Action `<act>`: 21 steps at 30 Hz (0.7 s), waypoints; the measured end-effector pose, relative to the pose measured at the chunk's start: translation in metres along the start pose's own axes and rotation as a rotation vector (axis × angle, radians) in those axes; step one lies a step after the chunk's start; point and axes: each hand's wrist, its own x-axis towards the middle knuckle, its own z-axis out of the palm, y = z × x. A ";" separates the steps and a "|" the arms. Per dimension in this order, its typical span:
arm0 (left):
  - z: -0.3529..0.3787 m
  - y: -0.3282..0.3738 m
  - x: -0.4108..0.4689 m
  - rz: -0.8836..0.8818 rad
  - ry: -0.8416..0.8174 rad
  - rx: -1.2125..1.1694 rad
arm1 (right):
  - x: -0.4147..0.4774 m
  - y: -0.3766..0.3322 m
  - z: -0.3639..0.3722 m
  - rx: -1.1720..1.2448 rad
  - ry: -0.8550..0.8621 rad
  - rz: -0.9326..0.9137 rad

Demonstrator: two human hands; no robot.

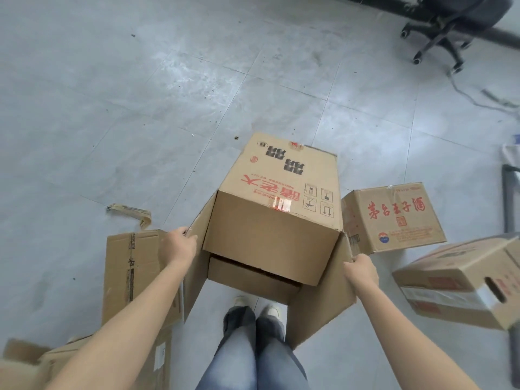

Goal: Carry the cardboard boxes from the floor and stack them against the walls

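Head view. Left hand (180, 243): fingers curled over edge of left flap of big box (278, 209), gripping it. Right hand (361, 270): clamped on edge of right flap, same way. Hands well apart, box btwn them, both arms stretched fwd. Big box tilted, open end twd the person, printed side up w/ red + black characters. It hangs over the shoes (259, 308); looks clear of the floor (112, 94), underside not visible. Inner flap partly folded in; inside dark, contents can't tell.

On floor, right of big box: red-lettered box (394, 218), just beside right flap, its near corner hidden behind flap. Further right: handle-hole box (464, 282), tilted, blurred, cut off at frame edge. Left side: flat cardboard (135, 271), partly under left forearm. Tape scrap (129, 211) near it. Far end by wall: office chair (450, 29), top cut off; cable (478, 99) trailing beside it.
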 end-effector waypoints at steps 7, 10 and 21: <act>-0.029 0.039 -0.019 0.158 0.096 -0.029 | 0.000 -0.018 -0.052 0.037 -0.030 -0.006; -0.023 0.041 -0.014 0.113 0.131 -0.085 | -0.005 -0.022 -0.063 0.263 -0.137 -0.068; 0.020 0.046 -0.016 0.002 -0.086 -0.029 | -0.024 -0.006 -0.004 0.175 -0.036 -0.042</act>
